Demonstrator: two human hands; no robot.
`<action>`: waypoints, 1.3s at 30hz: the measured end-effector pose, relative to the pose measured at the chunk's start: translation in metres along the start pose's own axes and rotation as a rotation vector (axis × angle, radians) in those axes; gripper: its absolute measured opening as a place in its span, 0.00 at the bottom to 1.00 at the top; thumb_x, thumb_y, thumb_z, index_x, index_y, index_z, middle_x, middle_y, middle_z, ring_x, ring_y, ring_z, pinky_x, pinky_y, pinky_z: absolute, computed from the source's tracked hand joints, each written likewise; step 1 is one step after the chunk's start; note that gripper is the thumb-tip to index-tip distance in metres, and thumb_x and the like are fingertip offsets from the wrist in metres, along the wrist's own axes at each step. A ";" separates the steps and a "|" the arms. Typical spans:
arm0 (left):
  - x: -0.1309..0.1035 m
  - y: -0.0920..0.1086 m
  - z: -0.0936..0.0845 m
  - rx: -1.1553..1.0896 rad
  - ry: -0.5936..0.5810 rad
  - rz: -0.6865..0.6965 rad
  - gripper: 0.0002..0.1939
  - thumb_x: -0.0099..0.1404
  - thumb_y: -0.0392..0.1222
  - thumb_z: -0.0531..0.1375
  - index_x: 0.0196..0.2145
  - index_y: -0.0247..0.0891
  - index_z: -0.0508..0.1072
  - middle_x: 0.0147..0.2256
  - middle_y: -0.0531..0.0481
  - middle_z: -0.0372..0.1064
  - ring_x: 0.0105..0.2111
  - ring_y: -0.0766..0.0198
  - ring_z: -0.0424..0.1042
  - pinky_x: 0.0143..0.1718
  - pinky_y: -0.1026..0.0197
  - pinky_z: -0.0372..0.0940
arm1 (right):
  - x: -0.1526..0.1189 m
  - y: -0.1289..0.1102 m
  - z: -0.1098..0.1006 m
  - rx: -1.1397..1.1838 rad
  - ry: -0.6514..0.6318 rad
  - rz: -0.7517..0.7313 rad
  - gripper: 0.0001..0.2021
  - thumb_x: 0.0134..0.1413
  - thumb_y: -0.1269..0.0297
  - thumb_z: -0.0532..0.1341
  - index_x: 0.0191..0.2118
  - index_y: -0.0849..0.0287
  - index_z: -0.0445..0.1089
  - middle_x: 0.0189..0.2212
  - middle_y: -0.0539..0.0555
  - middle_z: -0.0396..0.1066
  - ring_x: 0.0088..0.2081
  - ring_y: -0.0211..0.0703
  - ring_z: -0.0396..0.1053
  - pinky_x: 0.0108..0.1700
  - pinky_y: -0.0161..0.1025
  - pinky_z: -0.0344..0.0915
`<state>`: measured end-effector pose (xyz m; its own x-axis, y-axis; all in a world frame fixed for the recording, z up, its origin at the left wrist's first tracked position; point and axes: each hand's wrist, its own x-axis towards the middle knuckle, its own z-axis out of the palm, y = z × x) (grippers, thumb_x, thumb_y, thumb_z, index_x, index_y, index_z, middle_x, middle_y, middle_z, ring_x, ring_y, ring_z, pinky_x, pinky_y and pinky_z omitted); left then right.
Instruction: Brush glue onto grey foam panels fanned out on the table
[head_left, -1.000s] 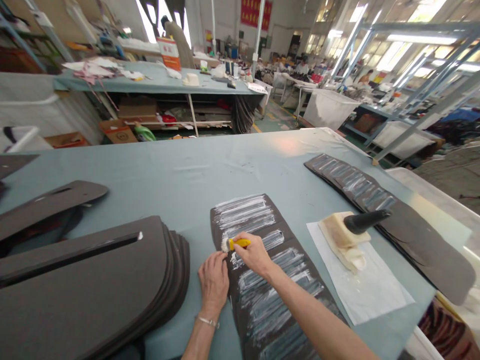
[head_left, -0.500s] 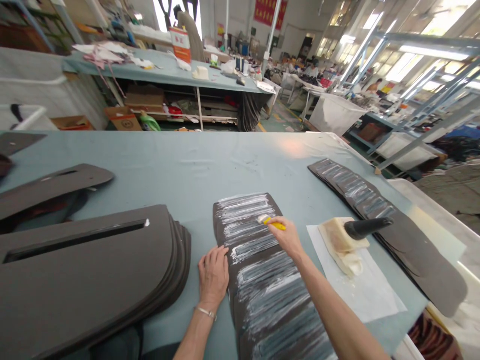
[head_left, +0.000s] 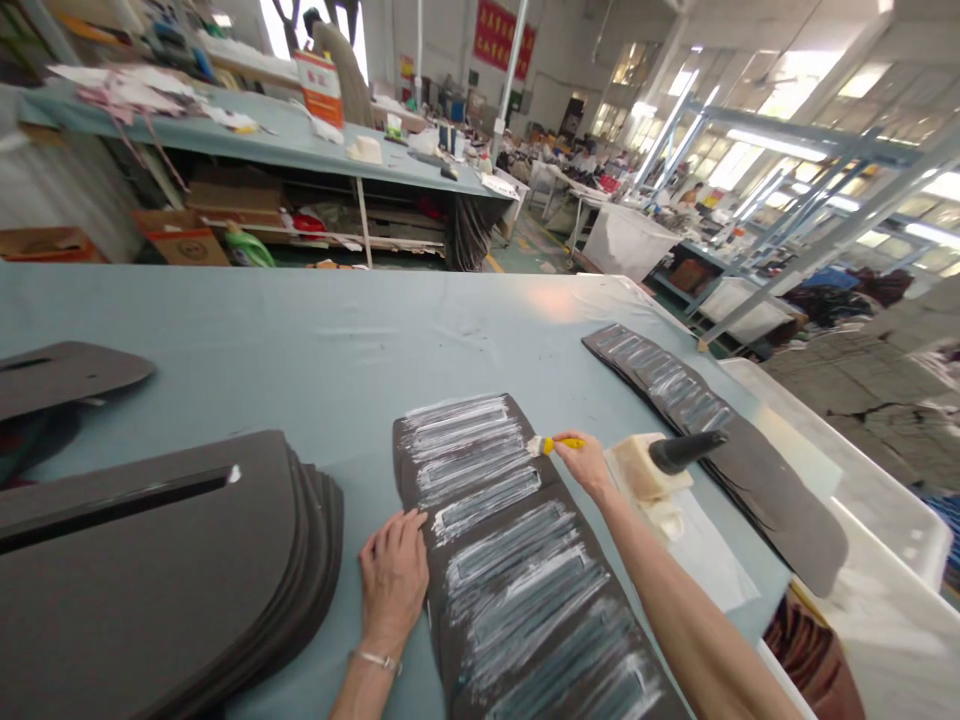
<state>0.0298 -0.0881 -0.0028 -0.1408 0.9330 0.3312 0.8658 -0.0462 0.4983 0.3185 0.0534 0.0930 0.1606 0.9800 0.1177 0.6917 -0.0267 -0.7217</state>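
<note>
"Where's the flat dark grey panel streaked with white [head_left: 480,552]?"

"On the blue-green covered bench [head_left: 300,335], between both hands."

"Each grip?"

"The right hand [head_left: 585,462] pinches a slim yellow-handled brush [head_left: 551,444]; the left hand [head_left: 394,575], holding nothing, touches the panel's left edge."

"Any risk?"

"Bristles overrunning its right edge could smear the bench."

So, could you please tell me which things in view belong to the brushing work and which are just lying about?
Belonging, by use or nearness:
yellow-handled brush, in the right hand
white-streaked dark panel, touched by the left hand
cream container, probably

Apparently just lying about:
orange-and-white can
green bottle
pale scraps
</note>
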 end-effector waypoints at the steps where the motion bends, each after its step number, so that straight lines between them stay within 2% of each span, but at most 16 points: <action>1: 0.000 0.000 0.000 0.002 -0.001 0.002 0.15 0.66 0.37 0.49 0.47 0.44 0.69 0.49 0.45 0.68 0.53 0.55 0.62 0.54 0.49 0.52 | -0.001 -0.001 0.001 0.001 -0.024 -0.035 0.12 0.40 0.62 0.56 0.29 0.59 0.75 0.22 0.49 0.70 0.25 0.37 0.63 0.28 0.33 0.58; 4: 0.000 0.000 0.000 0.015 -0.006 0.009 0.15 0.66 0.37 0.49 0.47 0.43 0.68 0.49 0.45 0.68 0.53 0.55 0.62 0.53 0.49 0.52 | -0.009 -0.005 0.008 0.031 -0.083 -0.052 0.12 0.41 0.62 0.55 0.30 0.59 0.74 0.21 0.48 0.68 0.23 0.36 0.61 0.26 0.32 0.56; 8: -0.001 0.000 0.001 0.022 -0.002 0.006 0.14 0.66 0.37 0.49 0.47 0.43 0.68 0.49 0.45 0.68 0.53 0.55 0.62 0.53 0.49 0.52 | -0.012 -0.004 0.004 -0.062 0.027 -0.011 0.11 0.40 0.62 0.55 0.29 0.59 0.73 0.20 0.48 0.68 0.23 0.37 0.61 0.26 0.32 0.55; 12: -0.001 0.000 0.002 0.000 0.008 0.002 0.15 0.66 0.37 0.49 0.47 0.44 0.69 0.49 0.46 0.68 0.53 0.56 0.62 0.54 0.50 0.52 | -0.011 -0.003 0.002 -0.086 -0.057 -0.094 0.11 0.43 0.62 0.55 0.29 0.58 0.73 0.21 0.49 0.69 0.24 0.38 0.62 0.27 0.33 0.56; 15: 0.001 -0.002 0.001 -0.010 -0.008 -0.007 0.15 0.66 0.37 0.49 0.47 0.44 0.68 0.49 0.47 0.68 0.54 0.57 0.61 0.54 0.50 0.51 | -0.018 -0.012 0.008 -0.131 0.048 -0.079 0.10 0.43 0.62 0.55 0.28 0.58 0.72 0.21 0.49 0.69 0.24 0.39 0.63 0.28 0.33 0.56; 17: 0.002 -0.004 -0.002 -0.042 -0.022 -0.012 0.15 0.66 0.37 0.48 0.48 0.44 0.67 0.50 0.48 0.67 0.53 0.58 0.62 0.54 0.51 0.52 | -0.030 -0.026 0.014 -0.099 0.041 -0.106 0.10 0.44 0.62 0.55 0.29 0.58 0.72 0.22 0.49 0.69 0.24 0.38 0.63 0.28 0.33 0.56; 20: -0.003 -0.004 -0.010 -0.100 0.000 -0.060 0.13 0.66 0.37 0.49 0.47 0.42 0.67 0.48 0.47 0.67 0.51 0.59 0.63 0.51 0.53 0.55 | -0.062 -0.051 0.028 0.013 -0.100 -0.167 0.09 0.46 0.64 0.55 0.30 0.58 0.72 0.23 0.49 0.70 0.24 0.38 0.63 0.28 0.33 0.57; 22: -0.013 0.002 -0.015 -0.098 0.022 -0.098 0.11 0.66 0.38 0.50 0.44 0.41 0.69 0.46 0.46 0.68 0.49 0.58 0.65 0.49 0.54 0.57 | -0.087 -0.066 0.039 0.082 -0.169 -0.197 0.09 0.46 0.65 0.56 0.31 0.59 0.72 0.25 0.50 0.71 0.25 0.38 0.64 0.29 0.33 0.59; 25: -0.035 0.017 -0.018 -0.071 0.000 -0.071 0.11 0.65 0.39 0.51 0.42 0.41 0.70 0.45 0.46 0.69 0.49 0.57 0.65 0.50 0.52 0.56 | -0.116 -0.076 0.059 0.187 -0.238 -0.276 0.09 0.48 0.68 0.56 0.33 0.58 0.72 0.30 0.51 0.72 0.30 0.39 0.67 0.34 0.33 0.62; 27: -0.047 0.026 -0.016 -0.043 -0.022 -0.036 0.12 0.65 0.39 0.52 0.45 0.41 0.69 0.47 0.45 0.68 0.50 0.57 0.64 0.52 0.51 0.55 | -0.125 -0.074 0.070 0.238 -0.291 -0.338 0.09 0.48 0.69 0.55 0.35 0.58 0.72 0.32 0.52 0.72 0.33 0.39 0.68 0.38 0.34 0.63; 29: -0.054 0.031 -0.014 -0.004 -0.032 -0.026 0.13 0.65 0.39 0.52 0.47 0.41 0.69 0.48 0.45 0.68 0.52 0.56 0.63 0.54 0.51 0.53 | -0.125 -0.069 0.078 0.238 -0.294 -0.326 0.09 0.48 0.70 0.55 0.34 0.58 0.72 0.31 0.51 0.72 0.32 0.39 0.68 0.37 0.34 0.63; 32: -0.056 0.033 -0.012 0.035 -0.049 -0.027 0.13 0.65 0.39 0.52 0.47 0.41 0.68 0.49 0.45 0.68 0.53 0.57 0.62 0.54 0.50 0.52 | -0.124 -0.067 0.080 0.140 -0.139 -0.264 0.08 0.48 0.71 0.55 0.32 0.58 0.71 0.28 0.52 0.70 0.28 0.39 0.66 0.34 0.34 0.62; 34: -0.055 0.032 -0.011 0.053 -0.049 -0.021 0.13 0.65 0.39 0.52 0.47 0.41 0.69 0.49 0.45 0.68 0.53 0.56 0.62 0.54 0.50 0.52 | -0.127 -0.069 0.079 0.103 -0.094 -0.323 0.08 0.49 0.71 0.55 0.33 0.59 0.71 0.30 0.53 0.70 0.31 0.40 0.66 0.36 0.35 0.62; 37: -0.055 0.030 -0.010 0.076 -0.041 -0.004 0.13 0.65 0.40 0.53 0.47 0.40 0.68 0.49 0.45 0.68 0.53 0.55 0.63 0.54 0.50 0.53 | -0.128 -0.064 0.070 0.124 -0.243 -0.454 0.09 0.51 0.71 0.54 0.36 0.58 0.71 0.33 0.53 0.71 0.34 0.39 0.68 0.39 0.34 0.62; 39: -0.056 0.029 -0.008 0.085 -0.034 0.001 0.14 0.65 0.41 0.53 0.48 0.41 0.68 0.49 0.45 0.68 0.52 0.55 0.63 0.53 0.49 0.53 | -0.115 -0.048 0.057 0.104 -0.273 -0.424 0.09 0.50 0.70 0.55 0.35 0.57 0.72 0.32 0.51 0.72 0.33 0.39 0.68 0.37 0.33 0.62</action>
<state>0.0588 -0.1441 -0.0008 -0.1252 0.9446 0.3033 0.9038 -0.0175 0.4275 0.2267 -0.0471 0.0754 -0.3183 0.9165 0.2424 0.5802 0.3906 -0.7147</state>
